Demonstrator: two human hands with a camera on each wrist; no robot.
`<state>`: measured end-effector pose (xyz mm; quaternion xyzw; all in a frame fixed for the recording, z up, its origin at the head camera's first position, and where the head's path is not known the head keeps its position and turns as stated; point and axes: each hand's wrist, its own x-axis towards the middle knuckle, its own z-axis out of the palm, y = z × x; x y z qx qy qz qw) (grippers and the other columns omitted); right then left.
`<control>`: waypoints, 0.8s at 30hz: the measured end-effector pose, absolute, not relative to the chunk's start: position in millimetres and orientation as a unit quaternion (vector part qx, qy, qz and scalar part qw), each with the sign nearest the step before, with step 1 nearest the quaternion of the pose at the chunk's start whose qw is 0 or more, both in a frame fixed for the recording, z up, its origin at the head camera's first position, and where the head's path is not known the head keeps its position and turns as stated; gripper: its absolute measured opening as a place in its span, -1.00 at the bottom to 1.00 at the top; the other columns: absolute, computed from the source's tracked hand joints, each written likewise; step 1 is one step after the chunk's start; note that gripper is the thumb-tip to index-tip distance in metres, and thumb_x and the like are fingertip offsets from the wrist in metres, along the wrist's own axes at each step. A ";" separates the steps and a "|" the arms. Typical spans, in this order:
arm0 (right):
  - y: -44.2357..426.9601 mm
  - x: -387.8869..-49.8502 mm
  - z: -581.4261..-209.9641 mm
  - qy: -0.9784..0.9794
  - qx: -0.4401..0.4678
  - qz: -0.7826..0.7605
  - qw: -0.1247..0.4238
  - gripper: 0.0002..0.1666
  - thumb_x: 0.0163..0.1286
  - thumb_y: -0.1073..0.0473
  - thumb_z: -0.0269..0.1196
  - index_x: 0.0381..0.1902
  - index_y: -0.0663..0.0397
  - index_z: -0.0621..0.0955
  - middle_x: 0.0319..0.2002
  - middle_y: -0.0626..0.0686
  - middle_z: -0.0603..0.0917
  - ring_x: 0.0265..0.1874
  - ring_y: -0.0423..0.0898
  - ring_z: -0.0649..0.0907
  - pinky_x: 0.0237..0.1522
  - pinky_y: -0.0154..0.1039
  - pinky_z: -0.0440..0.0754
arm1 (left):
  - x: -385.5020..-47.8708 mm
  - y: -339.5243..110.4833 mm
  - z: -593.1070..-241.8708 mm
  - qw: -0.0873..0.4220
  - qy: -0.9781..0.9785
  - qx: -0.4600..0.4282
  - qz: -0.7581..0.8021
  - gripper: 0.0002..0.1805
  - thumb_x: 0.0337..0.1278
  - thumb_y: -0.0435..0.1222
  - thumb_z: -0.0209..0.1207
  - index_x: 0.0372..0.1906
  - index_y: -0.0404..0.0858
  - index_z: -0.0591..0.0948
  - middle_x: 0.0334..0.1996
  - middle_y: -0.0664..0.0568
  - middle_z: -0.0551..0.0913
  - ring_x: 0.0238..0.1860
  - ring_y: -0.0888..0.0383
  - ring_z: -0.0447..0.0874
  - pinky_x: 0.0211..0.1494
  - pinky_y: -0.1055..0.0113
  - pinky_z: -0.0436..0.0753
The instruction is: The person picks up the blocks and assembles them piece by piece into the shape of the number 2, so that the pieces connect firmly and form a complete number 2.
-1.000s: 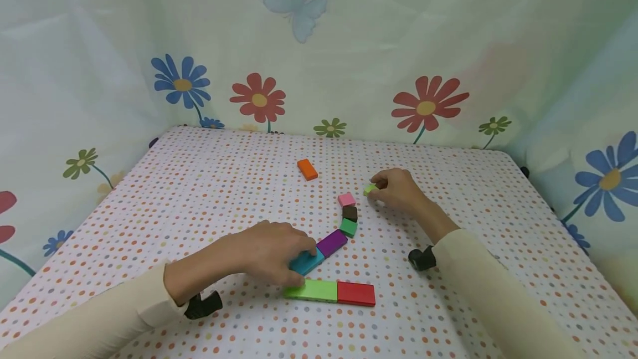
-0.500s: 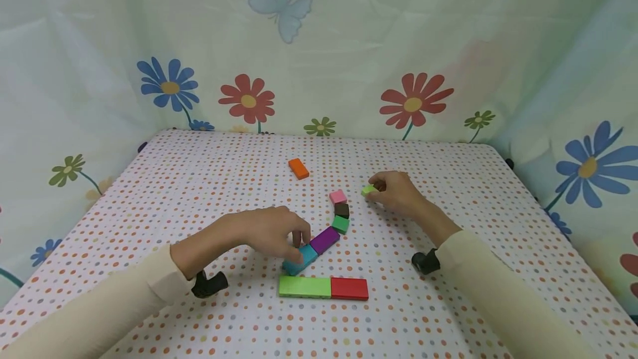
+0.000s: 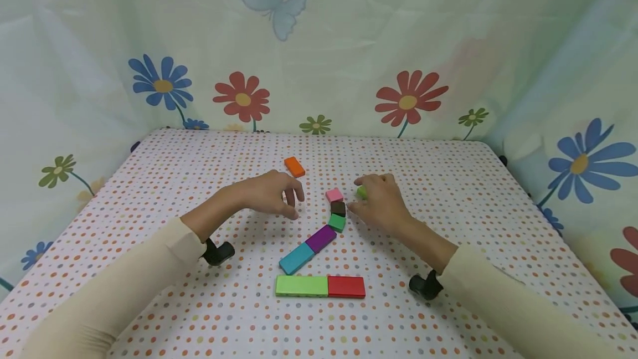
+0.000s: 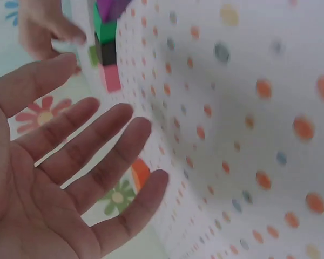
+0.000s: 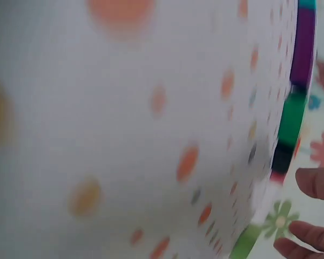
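My left hand [image 3: 271, 193] hovers left of the curved block row, its fingers spread and holding nothing; its palm [image 4: 48, 183] shows bare in the left wrist view. My right hand [image 3: 382, 204] is at the row's right, thumb and fingers apart, the thumb near the dark brown block [image 3: 338, 209]. Partly covered by its fingers is a small light green block [image 3: 361, 191], apart from the thumb. Along the row run a pink block [image 3: 334, 195], the brown one, a green block [image 3: 336, 222], a purple block [image 3: 321, 239] and a blue block [image 3: 296, 258].
In front of the row, a long light green block [image 3: 302, 286] lies end to end with a red block [image 3: 346, 287]. An orange block [image 3: 294, 167] sits farther back on the dotted tablecloth [image 3: 214, 314]. A flowered curtain [image 3: 344, 32] encloses the table's back and sides.
My left hand has lifted off the blue block and moved up and away. My right hand has let go of the small light green block and shifted left, toward the row.
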<state>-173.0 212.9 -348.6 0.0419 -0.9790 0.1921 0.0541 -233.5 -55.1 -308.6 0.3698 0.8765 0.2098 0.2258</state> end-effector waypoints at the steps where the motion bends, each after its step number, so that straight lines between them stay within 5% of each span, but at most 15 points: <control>1: 211.3 -168.8 -348.7 -0.979 0.048 0.190 0.060 -0.39 0.31 0.06 0.40 0.25 0.22 0.56 0.31 0.22 0.53 0.32 0.25 0.33 0.28 0.24 0.36 | -237.7 -55.7 -308.7 0.215 0.879 0.369 0.212 -0.63 0.16 -0.19 0.40 0.05 -0.20 0.67 -0.22 0.10 0.73 -0.20 0.15 0.68 -0.13 0.23 0.64; 10: 202.6 -124.9 -351.7 -0.971 0.125 0.194 0.063 -0.39 0.33 0.02 0.37 0.26 0.16 0.56 0.28 0.14 0.55 0.30 0.16 0.38 0.27 0.23 0.37 | -273.2 -58.6 -309.8 0.165 0.907 0.321 0.215 -0.50 0.15 -0.22 0.39 0.22 -0.21 0.61 0.06 -0.11 0.67 0.02 -0.03 0.65 0.00 0.10 0.64; 18: 203.6 -92.6 -350.9 -0.947 0.263 0.165 -0.083 -0.13 0.40 -0.26 0.26 0.54 -0.08 0.31 0.54 -0.04 0.26 0.56 0.07 0.13 0.39 0.34 0.21 | -299.7 -54.2 -311.2 0.152 0.927 0.287 0.185 -0.34 0.15 -0.23 0.36 0.38 -0.21 0.49 0.31 -0.14 0.53 0.28 -0.10 0.47 0.31 -0.07 0.46; 24: 204.0 -85.6 -353.5 -0.934 0.313 0.135 -0.110 -0.11 0.46 -0.37 0.10 0.60 -0.19 0.22 0.61 -0.16 0.11 0.61 -0.06 -0.02 0.43 0.20 0.18 | -310.7 -49.4 -315.0 0.159 0.933 0.268 0.182 -0.29 0.15 -0.31 0.34 0.45 -0.21 0.43 0.40 -0.14 0.44 0.34 -0.10 0.41 0.38 -0.06 0.41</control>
